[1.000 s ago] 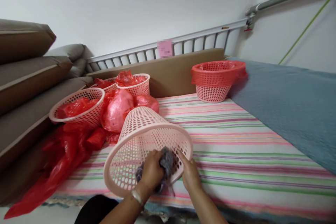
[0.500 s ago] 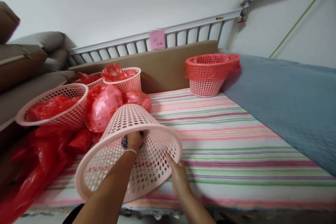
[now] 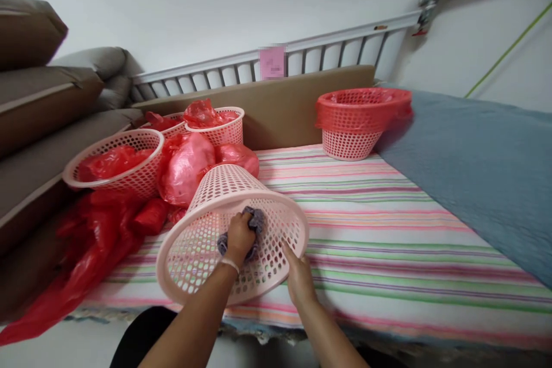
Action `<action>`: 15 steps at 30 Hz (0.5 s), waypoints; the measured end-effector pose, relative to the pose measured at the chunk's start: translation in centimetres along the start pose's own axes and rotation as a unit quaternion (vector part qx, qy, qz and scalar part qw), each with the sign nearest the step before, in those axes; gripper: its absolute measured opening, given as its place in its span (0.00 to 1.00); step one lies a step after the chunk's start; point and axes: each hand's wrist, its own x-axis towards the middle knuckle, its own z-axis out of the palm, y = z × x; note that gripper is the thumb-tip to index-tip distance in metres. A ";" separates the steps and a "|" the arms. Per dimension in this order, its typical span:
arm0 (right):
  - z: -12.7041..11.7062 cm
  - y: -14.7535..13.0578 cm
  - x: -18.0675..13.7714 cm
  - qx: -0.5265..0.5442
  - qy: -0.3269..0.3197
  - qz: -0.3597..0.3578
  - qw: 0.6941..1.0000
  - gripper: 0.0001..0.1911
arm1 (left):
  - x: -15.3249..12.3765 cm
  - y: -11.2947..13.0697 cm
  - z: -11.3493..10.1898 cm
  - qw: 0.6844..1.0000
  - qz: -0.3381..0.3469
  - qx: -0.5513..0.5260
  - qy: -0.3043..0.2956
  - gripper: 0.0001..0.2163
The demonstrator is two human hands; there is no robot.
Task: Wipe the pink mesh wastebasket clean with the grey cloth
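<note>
A pale pink plastic basket (image 3: 200, 213) with round holes lies tipped on its side, its mouth towards me. Inside it, my left hand (image 3: 241, 236) is closed on a bunched grey cloth (image 3: 256, 223), which is against or close to the inner wall. My right hand (image 3: 298, 276) grips the basket's rim at the right, thumb inside the opening and the other fingers mostly hidden behind the wall. Behind the basket sit filled red plastic bags (image 3: 192, 164).
Striped cloth (image 3: 371, 230) covers the surface. Several pink baskets with red bags, including one basket (image 3: 150, 175), stand at the left near grey cushions (image 3: 43, 92). Another red-lined basket (image 3: 351, 144) stands at the back right beside a blue cover (image 3: 457, 167). A radiator (image 3: 302, 60) lines the wall.
My left hand has drawn the cloth from deeper in the basket towards its mouth. My right hand keeps its hold on the rim. The view has shifted slightly left.
</note>
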 end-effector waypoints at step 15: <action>-0.5 -2.4 0.2 -0.038 -0.013 -0.023 0.999 0.26 | -12.2 3.0 -3.0 0.969 0.187 -0.130 -0.098 0.17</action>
